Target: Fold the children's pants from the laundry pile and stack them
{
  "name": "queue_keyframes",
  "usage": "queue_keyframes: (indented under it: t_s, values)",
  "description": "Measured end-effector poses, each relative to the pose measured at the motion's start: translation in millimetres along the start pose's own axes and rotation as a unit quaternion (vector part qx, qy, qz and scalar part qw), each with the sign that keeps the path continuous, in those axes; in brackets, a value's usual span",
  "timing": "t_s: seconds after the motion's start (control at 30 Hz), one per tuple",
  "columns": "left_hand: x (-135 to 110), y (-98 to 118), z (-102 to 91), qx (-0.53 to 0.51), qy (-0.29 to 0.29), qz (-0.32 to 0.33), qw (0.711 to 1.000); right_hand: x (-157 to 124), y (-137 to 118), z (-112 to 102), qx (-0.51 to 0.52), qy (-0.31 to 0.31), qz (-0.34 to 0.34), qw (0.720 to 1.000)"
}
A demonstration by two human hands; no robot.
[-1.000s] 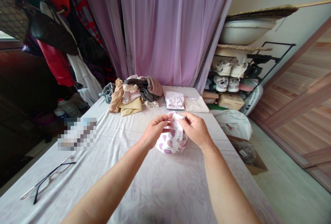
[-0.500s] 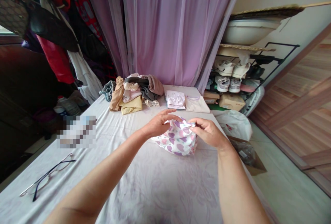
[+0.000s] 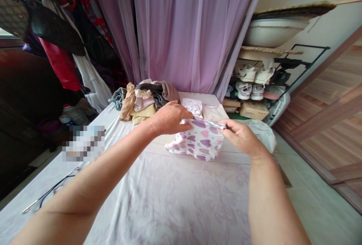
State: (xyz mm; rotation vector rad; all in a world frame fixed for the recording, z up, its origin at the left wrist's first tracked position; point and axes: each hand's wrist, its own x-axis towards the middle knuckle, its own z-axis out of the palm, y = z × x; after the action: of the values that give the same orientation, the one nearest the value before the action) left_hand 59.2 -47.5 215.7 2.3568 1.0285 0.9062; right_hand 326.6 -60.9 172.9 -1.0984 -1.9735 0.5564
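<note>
A small pair of white underpants with purple and pink hearts is held up just above the bed-like, sheet-covered surface. Its top edge is drawn straight between my two hands. My left hand pinches the left end of that edge, thumb in front and fingers behind. At the other end, my right hand grips the corner between thumb and fingertips. Behind the garment lie a folded lilac-white cloth and a flat cream top, partly covered by my hands and the underpants.
A heap of crumpled clothes sits at the far left of the surface. Eyeglasses lie near my left forearm, beside a blurred-out item. A purple curtain hangs behind; a shoe rack stands to the right.
The underpants have been lifted and their top edge pulled taut. My hands have moved farther apart, the left one leftward and up, the right one rightward.
</note>
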Motion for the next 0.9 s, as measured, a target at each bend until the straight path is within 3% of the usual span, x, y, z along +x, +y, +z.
queue_keyframes:
  t_s: [0.13, 0.4, 0.5, 0.57, 0.63, 0.73, 0.9]
  values:
    - [-5.7, -3.7, 7.3, -0.052, 0.077, -0.063, 0.994, 13.0, -3.6, 0.2, -0.044, 0.065, -0.013, 0.997]
    - [-49.7, -57.6, 64.2, -0.167, -0.009, -0.103, 0.98, 30.5, -17.2, 17.1, -0.012, 0.158, -0.019, 0.987]
    - [-71.6, -75.9, 90.4, -0.202, 0.027, -0.167, 0.965, 33.6, -24.0, 17.8, -0.004, 0.165, -0.026, 0.986]
    - [-83.0, -85.0, 106.6, -0.23, 0.084, -0.24, 0.939, 35.1, -26.6, 16.7, 0.005, 0.177, -0.03, 0.984]
    - [-90.4, -90.6, 119.6, -0.28, 0.11, -0.326, 0.896, 36.6, -27.4, 15.1, 0.015, 0.195, -0.031, 0.98]
    - [-93.5, -91.3, 132.5, -0.378, 0.061, -0.391, 0.837, 40.0, -25.5, 13.4, 0.042, 0.217, -0.034, 0.975]
    - [-81.7, -79.5, 151.5, -0.51, 0.037, -0.417, 0.751, 49.0, -19.4, 11.9, 0.085, 0.272, -0.056, 0.957]
